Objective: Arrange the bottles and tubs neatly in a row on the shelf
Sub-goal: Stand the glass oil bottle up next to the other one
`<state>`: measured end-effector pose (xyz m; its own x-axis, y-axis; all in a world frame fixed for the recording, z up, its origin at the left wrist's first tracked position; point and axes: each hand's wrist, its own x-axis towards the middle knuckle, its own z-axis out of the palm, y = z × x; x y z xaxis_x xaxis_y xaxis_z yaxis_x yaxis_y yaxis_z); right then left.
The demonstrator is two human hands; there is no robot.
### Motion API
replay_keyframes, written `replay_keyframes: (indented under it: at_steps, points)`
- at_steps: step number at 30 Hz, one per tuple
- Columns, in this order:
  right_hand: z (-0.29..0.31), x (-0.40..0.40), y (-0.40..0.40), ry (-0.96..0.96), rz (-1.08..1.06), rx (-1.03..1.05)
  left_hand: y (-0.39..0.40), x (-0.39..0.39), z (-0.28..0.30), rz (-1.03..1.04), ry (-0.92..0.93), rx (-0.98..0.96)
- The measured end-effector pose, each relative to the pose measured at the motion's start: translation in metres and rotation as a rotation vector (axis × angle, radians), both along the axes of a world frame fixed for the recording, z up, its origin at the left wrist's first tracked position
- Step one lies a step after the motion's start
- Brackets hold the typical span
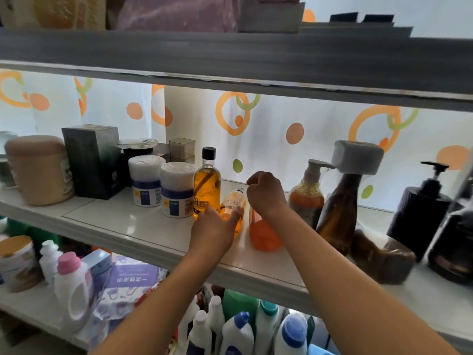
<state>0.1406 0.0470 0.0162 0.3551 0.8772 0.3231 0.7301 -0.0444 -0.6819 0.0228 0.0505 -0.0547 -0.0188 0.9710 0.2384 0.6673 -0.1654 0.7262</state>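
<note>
On the white middle shelf (122, 224) an amber bottle with a black cap (207, 185) stands upright beside two white tubs with blue bands (176, 190). Just right of it a small orange-yellow bottle (234, 203) lies tilted, and my left hand (213, 230) grips its lower part. My right hand (266, 193) hovers above with fingers curled near that bottle's cap; whether it touches is unclear. An orange bottle (263, 234) lies on its side under my right wrist.
A beige tub (38, 170) and a dark box (93, 160) stand at the left. Pump bottles (307, 196), a brown bottle (340, 213), a fallen brown container (381, 254) and black dispensers (419, 216) crowd the right. The upper shelf's edge (230, 65) hangs overhead. Detergent bottles (240, 331) fill the lower shelf.
</note>
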Motion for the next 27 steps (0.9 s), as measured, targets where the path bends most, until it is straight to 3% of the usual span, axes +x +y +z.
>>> replay_keyframes:
  at_steps: [3, 6, 21, 27]
  points:
    - [0.003, -0.001, -0.001, -0.015, 0.031, 0.001, -0.004, 0.005, 0.004, 0.019, 0.206, 0.085]
    - [0.002, 0.0, -0.003, -0.016, 0.036, 0.005, -0.002, 0.004, 0.01, 0.003, 0.29, 0.103]
    - [0.003, 0.004, -0.027, -0.04, -0.017, 0.0, -0.018, -0.011, 0.003, 0.067, 0.085, 0.208]
    - [0.001, -0.001, -0.038, 0.029, 0.007, -0.011, -0.026, -0.021, 0.005, 0.07, -0.062, 0.131]
